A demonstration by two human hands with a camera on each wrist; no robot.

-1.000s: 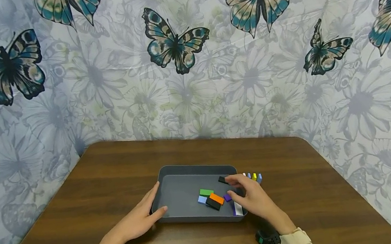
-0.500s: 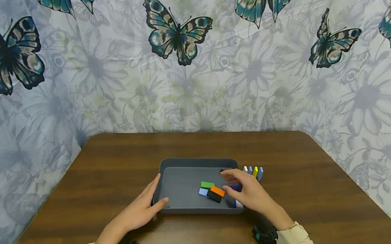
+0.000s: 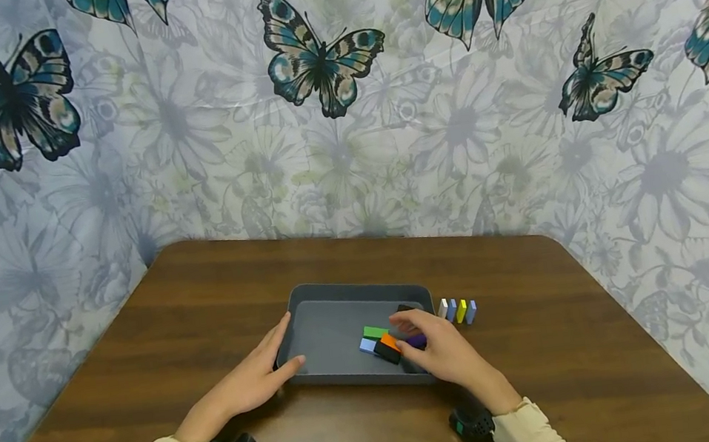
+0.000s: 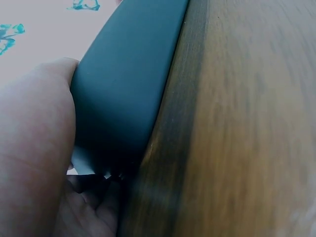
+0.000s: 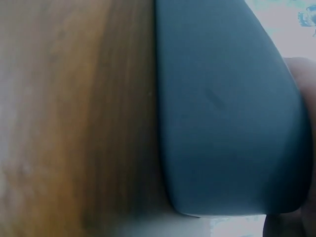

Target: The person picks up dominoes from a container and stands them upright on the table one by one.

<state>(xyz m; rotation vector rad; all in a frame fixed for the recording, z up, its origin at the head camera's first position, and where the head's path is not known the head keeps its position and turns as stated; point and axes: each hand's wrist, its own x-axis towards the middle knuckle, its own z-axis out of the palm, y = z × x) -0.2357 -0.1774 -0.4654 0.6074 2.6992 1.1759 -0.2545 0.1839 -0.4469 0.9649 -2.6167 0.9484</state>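
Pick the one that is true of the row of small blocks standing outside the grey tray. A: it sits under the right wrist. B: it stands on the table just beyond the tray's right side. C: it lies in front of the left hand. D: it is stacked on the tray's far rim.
B: in the head view the row of small blocks stands on the table just right of the grey tray.

A tray (image 3: 325, 329) is set near the middle of the worktop (image 3: 161, 336). A cluster of small blocks (image 3: 380, 341) lies in its right half. A short row of standing blocks (image 3: 457, 310) is placed just right of the tray, on the worktop. The left hand (image 3: 251, 380) is laid against the tray's left wall; the right hand (image 3: 438, 348) is held over its near right corner, at the blocks.
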